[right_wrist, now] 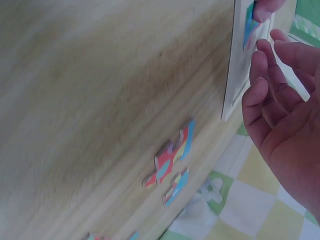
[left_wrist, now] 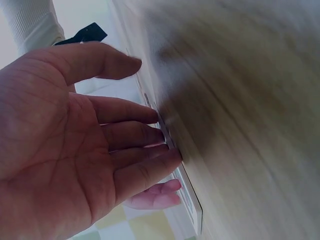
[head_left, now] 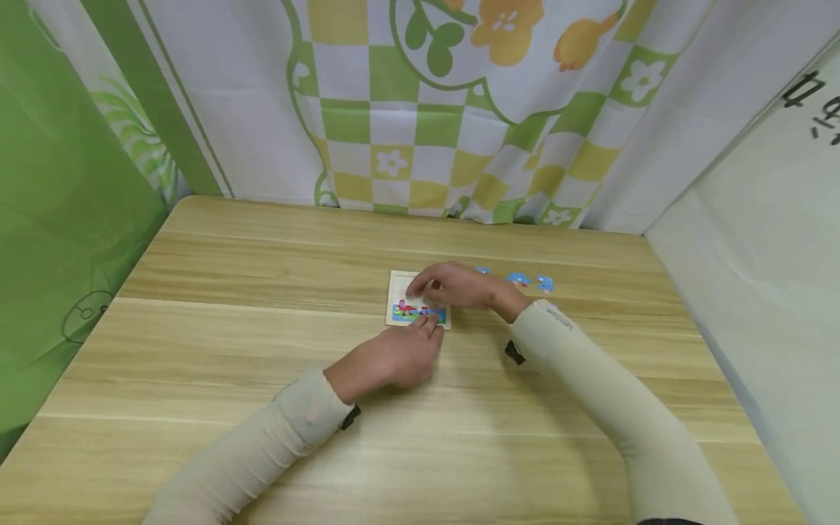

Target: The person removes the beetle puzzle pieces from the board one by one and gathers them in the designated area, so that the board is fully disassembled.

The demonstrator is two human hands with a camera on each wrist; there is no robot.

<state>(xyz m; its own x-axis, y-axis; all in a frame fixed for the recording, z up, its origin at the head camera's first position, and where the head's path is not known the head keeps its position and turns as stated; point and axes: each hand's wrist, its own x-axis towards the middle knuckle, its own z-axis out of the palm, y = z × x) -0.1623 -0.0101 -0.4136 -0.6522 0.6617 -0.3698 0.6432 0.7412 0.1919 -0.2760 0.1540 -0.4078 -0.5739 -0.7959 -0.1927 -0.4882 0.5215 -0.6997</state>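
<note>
On the wooden tabletop (head_left: 275,255) lies a puzzle board (head_left: 399,286); the left hand (head_left: 403,356), fingers nearly straight, touches its near edge, while the right hand (head_left: 459,284), fingers loosely bent, is above it, near loose pieces (head_left: 518,278).

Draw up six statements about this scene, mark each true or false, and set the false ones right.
1. The left hand and right hand are both at the board. True.
2. Loose pieces lie on the table. True.
3. The left hand pinches one of the loose pieces. False: its fingertips touch the board's edge.
4. The board is wholly bare. False: a coloured picture covers its near part.
5. The curtain has a checked pattern. True.
6. Both sleeves are bright red. False: they are pale.
</note>
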